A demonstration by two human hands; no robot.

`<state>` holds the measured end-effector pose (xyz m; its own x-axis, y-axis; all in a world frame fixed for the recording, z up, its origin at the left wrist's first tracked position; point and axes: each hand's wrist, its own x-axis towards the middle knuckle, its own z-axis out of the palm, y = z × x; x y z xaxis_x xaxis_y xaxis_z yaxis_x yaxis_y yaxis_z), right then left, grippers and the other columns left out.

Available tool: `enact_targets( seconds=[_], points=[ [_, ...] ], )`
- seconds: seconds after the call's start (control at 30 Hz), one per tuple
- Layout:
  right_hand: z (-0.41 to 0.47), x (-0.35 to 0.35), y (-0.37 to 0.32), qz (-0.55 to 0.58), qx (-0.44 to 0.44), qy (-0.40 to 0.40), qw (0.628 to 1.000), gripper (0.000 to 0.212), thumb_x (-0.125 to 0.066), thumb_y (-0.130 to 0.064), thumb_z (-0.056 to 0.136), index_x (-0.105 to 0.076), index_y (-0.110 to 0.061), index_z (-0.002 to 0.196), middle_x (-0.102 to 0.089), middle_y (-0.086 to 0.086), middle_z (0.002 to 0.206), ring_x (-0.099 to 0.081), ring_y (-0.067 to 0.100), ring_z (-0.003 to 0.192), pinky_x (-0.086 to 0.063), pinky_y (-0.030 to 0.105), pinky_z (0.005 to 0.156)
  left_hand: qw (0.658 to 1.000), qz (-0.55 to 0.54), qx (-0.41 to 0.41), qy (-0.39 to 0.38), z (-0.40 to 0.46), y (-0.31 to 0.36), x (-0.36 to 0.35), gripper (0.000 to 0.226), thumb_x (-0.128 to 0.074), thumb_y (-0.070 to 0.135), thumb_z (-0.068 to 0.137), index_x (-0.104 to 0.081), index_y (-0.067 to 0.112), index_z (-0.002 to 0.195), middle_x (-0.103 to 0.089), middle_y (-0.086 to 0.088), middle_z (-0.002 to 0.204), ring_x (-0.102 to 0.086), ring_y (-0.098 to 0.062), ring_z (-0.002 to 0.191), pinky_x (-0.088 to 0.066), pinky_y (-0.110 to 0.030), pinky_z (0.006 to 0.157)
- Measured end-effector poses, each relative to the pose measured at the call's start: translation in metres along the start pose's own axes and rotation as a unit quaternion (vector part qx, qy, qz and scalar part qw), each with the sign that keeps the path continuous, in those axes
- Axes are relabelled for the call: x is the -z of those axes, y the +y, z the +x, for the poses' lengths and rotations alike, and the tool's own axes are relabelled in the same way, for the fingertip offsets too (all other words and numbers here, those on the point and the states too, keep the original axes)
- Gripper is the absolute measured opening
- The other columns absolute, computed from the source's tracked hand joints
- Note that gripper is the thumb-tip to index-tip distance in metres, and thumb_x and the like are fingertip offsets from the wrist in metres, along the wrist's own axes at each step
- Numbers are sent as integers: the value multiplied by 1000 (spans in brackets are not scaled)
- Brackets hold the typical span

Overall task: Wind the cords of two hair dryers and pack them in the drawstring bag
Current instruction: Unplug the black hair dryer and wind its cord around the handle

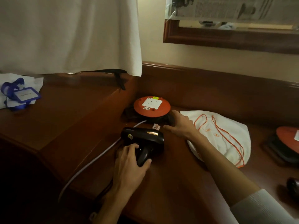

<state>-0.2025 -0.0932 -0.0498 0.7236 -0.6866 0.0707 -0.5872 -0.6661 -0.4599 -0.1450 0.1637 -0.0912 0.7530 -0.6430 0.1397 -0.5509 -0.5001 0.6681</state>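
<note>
The black hair dryer (143,136) lies on the wooden desk (169,183), in front of an orange cord reel (152,106). The left hand (131,165) grips its handle, fingers and thumb curled round it. The right hand (179,125) reaches to the reel's near edge, fingers curled over a dark object there; whether it grips this cannot be told. The white drawstring bag (226,136), with an orange drawstring (229,139), lies flat just right of the right hand. A grey cable (90,160) runs from the reel off the desk. A second orange reel (288,138) sits at far right. A blue badge holder (24,94) lies at far left.
</note>
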Motion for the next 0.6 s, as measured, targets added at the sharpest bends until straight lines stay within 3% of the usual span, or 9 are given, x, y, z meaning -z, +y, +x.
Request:
enact_targets(
  seconds=[0.17,0.27,0.37,0.43,0.5,0.6],
  points=[
    [-92,4,-17,181,33,-39,982,64,-73,-39,89,-48,-19,144,-59,-7,131,-58,11,117,-48,25,94,1000,8,-14,-2,-4,-8,-6,42,-81,37,83,-52,26,113,-56,7,106,-64,-19,104,-55,-32,78],
    [-140,-3,-11,213,28,-24,976,53,-73,-39,90,-56,-22,137,-64,-8,125,-63,6,112,-55,34,97,999,4,-50,14,-4,-3,-1,31,-80,32,86,-57,23,105,-57,7,98,-64,-17,96,-50,-26,72],
    [-169,-6,-8,274,9,-4,962,37,-68,-40,93,-65,-23,126,-71,-8,114,-67,5,106,-57,41,95,996,8,-87,27,-8,19,12,28,-78,37,87,-63,22,105,-60,7,91,-65,-18,91,-56,-36,76],
    [-180,3,-17,337,9,-37,941,32,-56,-41,100,-67,-23,124,-73,-5,114,-68,5,109,-55,40,98,994,3,-107,27,-12,40,23,30,-77,39,88,-65,24,110,-64,6,96,-65,-15,92,-58,-36,79],
    [-186,15,-31,446,26,-104,889,37,-44,-40,104,-66,-21,128,-73,-5,120,-66,9,115,-53,32,99,991,-42,-131,6,-17,62,31,34,-77,38,88,-63,26,116,-66,6,104,-67,-10,96,-61,-32,79],
    [-185,26,-45,666,-16,-110,738,46,-52,-41,101,-66,-7,128,-71,12,124,-66,26,116,-50,39,100,973,-166,-159,-27,-27,98,38,35,-78,33,88,-58,27,116,-73,9,103,-74,-3,90,-63,-23,73]
  ],
)
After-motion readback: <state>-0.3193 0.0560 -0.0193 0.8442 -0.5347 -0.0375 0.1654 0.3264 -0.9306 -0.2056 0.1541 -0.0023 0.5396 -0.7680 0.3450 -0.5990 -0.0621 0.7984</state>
